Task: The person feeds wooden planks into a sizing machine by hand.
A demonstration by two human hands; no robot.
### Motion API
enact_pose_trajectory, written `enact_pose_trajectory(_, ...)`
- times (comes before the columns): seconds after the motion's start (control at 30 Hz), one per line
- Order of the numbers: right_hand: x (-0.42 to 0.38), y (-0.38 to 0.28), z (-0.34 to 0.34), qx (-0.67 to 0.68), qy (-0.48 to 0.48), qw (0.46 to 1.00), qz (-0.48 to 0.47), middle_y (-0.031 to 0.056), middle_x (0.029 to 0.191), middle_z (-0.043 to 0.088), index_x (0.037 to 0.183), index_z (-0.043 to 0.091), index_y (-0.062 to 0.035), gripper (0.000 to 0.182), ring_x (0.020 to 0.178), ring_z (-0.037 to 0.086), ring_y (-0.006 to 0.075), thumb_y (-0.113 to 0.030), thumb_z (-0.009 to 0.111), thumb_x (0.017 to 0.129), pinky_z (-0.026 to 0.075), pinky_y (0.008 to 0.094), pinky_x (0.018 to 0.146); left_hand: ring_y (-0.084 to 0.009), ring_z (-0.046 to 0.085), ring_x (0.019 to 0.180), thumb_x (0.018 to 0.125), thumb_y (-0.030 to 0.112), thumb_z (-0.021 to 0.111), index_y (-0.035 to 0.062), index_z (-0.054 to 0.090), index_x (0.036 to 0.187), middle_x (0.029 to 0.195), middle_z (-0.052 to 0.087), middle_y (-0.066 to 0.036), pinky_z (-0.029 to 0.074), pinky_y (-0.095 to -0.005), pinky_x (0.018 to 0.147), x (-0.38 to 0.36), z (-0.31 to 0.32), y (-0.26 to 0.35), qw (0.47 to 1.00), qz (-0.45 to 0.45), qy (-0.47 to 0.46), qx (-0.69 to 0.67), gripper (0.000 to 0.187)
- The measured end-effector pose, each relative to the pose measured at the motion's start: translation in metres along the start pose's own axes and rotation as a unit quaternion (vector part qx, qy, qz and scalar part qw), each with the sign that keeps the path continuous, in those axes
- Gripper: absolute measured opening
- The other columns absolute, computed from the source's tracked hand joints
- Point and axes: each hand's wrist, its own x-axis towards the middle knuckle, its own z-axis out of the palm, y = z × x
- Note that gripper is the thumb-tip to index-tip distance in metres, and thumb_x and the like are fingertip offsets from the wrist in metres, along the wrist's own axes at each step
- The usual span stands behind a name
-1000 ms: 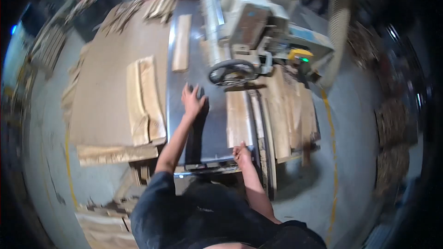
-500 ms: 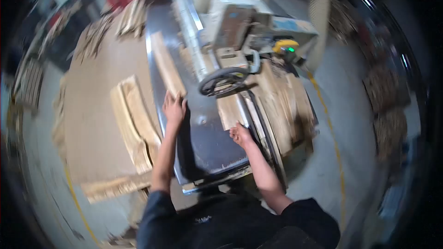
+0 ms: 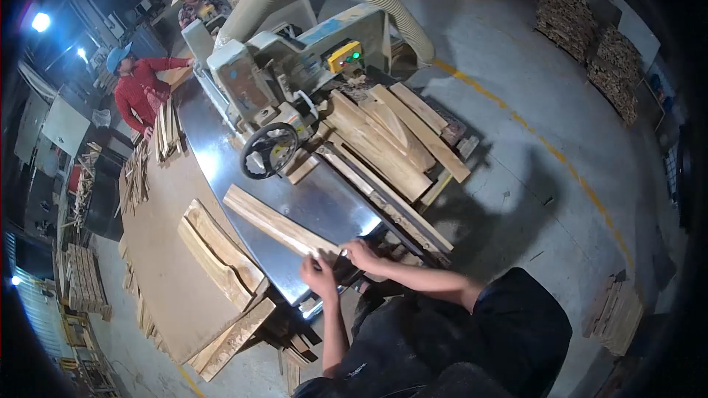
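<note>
A long, slightly curved wooden board (image 3: 274, 224) lies at a slant over the shiny metal saw table (image 3: 328, 195). My left hand (image 3: 318, 278) grips the left side of its near end, thumb and fingers closed on the wood. At the right corner of the same end, my right hand (image 3: 363, 256) has its fingers curled round the edge. Just beyond the board is the machine's black handwheel (image 3: 270, 150), with a short wood piece (image 3: 303, 169) beside it on the table.
Left of the metal top, curved boards (image 3: 221, 250) rest on a brown panel table (image 3: 158, 250). More boards (image 3: 383, 147) are stacked right of the machine. A co-worker in red (image 3: 140, 88) stands at the far end. A thick hose (image 3: 258, 0) rises from the machine.
The board has come nearer and swung across the metal table. My right hand has left the short wood piece and joined my left at the board's near end. My view has turned.
</note>
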Motion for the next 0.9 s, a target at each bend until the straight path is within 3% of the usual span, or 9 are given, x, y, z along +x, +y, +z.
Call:
enact_pose_trajectory(0.07,-0.026,0.026,-0.017,-0.008,-0.075,0.997,-0.032,0.0113,0.084,0.068,0.104,0.068,-0.0023,0.022,0.080,0.065,0.0275,-0.005,0.066,0.082,0.052,0.0373,0.071,-0.0450,0.049,0.120,0.080,0.039,0.074,0.0056,0.059,0.129,0.131,0.049,-0.033,0.042,-0.0499,0.098,0.016,0.013,-0.011,0.980,0.051,0.154,0.118,0.061)
enact_pose_trajectory(0.13,-0.050,0.039,-0.038,-0.018,-0.152,0.986,-0.059,0.0079,0.081,0.069,0.101,0.070,-0.0021,0.018,0.073,0.065,0.0218,-0.007,0.066,0.085,0.052,0.0336,0.068,-0.0505,0.037,0.130,0.072,0.053,0.077,0.0063,0.055,0.133,0.142,0.034,-0.038,0.035,-0.0532,0.106,0.037,0.021,-0.010,0.983,-0.027,0.104,0.146,0.080)
enact_pose_trajectory(0.2,-0.073,0.041,-0.056,0.163,-0.207,0.960,0.088,0.0034,0.084,0.069,0.100,0.070,-0.0018,0.015,0.066,0.060,0.0110,-0.012,0.066,0.090,0.050,0.0279,0.062,-0.0519,0.034,0.133,0.070,0.050,0.077,0.0104,0.057,0.133,0.145,0.029,-0.039,0.035,-0.0541,0.106,0.047,0.038,-0.014,0.988,-0.024,0.075,0.135,0.077)
enact_pose_trajectory(0.23,-0.081,0.044,-0.064,0.151,-0.208,0.964,0.074,0.0002,0.080,0.065,0.097,0.068,-0.0024,0.018,0.066,0.058,0.0078,-0.019,0.065,0.093,0.049,0.0248,0.060,-0.0527,0.034,0.132,0.069,0.045,0.077,0.0138,0.059,0.131,0.146,0.027,-0.039,0.035,-0.0547,0.106,0.045,0.048,-0.013,0.982,-0.015,0.093,0.166,0.072)
enact_pose_trajectory(0.4,-0.109,0.036,-0.094,0.239,-0.177,0.931,0.211,-0.0028,0.080,0.061,0.100,0.063,-0.0096,0.023,0.063,0.054,0.0060,-0.033,0.062,0.096,0.048,0.0224,0.060,-0.0517,0.038,0.125,0.065,0.031,0.076,0.0204,0.063,0.123,0.145,0.030,-0.036,0.036,-0.0561,0.103,-0.021,0.072,0.015,0.980,0.000,0.093,0.175,0.060)
enact_pose_trajectory(0.5,-0.128,0.021,-0.101,0.286,-0.094,0.898,0.320,-0.0009,0.095,0.065,0.116,0.057,-0.0134,0.031,0.084,0.062,0.0107,-0.036,0.062,0.095,0.053,0.0294,0.074,-0.0481,0.040,0.122,0.068,0.037,0.079,0.0161,0.061,0.122,0.138,0.037,-0.032,0.035,-0.0546,0.103,-0.083,0.071,0.051,0.991,0.032,0.029,0.123,0.061)
enact_pose_trajectory(0.57,-0.137,0.030,-0.110,0.364,-0.114,0.866,0.324,0.0005,0.100,0.066,0.116,0.058,-0.0134,0.030,0.091,0.063,0.0134,-0.035,0.063,0.095,0.054,0.0327,0.078,-0.0467,0.040,0.124,0.073,0.050,0.077,0.0132,0.056,0.130,0.137,0.039,-0.031,0.032,-0.0572,0.104,-0.104,0.078,0.064,0.993,0.035,0.029,0.111,0.071)
enact_pose_trajectory(0.7,-0.148,0.058,-0.108,0.530,-0.153,0.765,0.334,0.0038,0.112,0.067,0.116,0.060,-0.0122,0.028,0.105,0.063,0.0171,-0.029,0.065,0.094,0.052,0.0353,0.090,-0.0481,0.020,0.143,0.096,0.037,0.051,0.0151,0.044,0.145,0.151,0.023,-0.035,0.023,-0.0576,0.111,-0.088,0.111,0.056,0.977,0.104,-0.026,0.182,0.054)
enact_pose_trajectory(0.9,-0.122,0.039,-0.106,0.581,-0.112,0.744,0.311,0.0048,0.107,0.068,0.118,0.060,-0.0095,0.040,0.104,0.064,0.0210,-0.044,0.058,0.097,0.050,0.0324,0.092,-0.0489,0.020,0.143,0.096,0.038,0.049,0.0149,0.045,0.144,0.151,0.023,-0.036,0.019,-0.0568,0.114,-0.039,0.144,0.082,0.980,0.107,-0.025,0.167,0.053)
